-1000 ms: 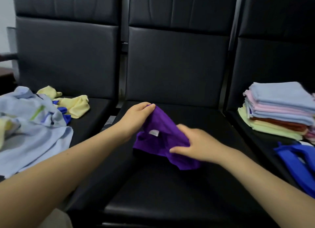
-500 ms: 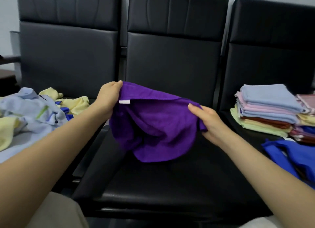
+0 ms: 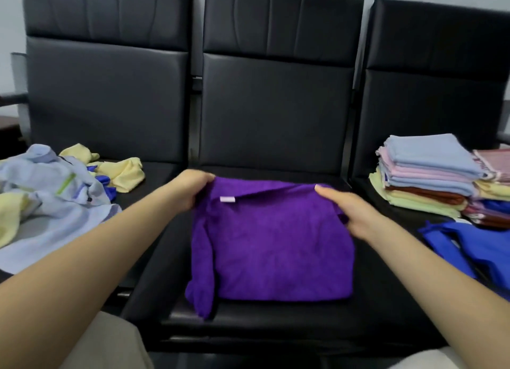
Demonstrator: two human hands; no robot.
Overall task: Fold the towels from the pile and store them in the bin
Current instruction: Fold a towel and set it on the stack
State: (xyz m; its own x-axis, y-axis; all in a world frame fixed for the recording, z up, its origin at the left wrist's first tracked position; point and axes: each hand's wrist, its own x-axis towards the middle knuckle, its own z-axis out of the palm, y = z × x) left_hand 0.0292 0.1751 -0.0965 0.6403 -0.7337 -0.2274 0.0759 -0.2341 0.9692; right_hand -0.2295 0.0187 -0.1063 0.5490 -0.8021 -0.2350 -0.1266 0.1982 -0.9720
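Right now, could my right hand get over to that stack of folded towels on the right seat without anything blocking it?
Probably yes. The right hand grips the purple towel's far corner, and only bare black seat lies between it and the folded stack. It would have to let go of the towel first, or carry it along.

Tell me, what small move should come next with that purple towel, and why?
Probably smoothing out the bunched left edge. The purple terry towel lies on the middle black chair seat, the left hand and right hand gripping its far corners, but its left side is rolled, so a fold now might come out uneven.
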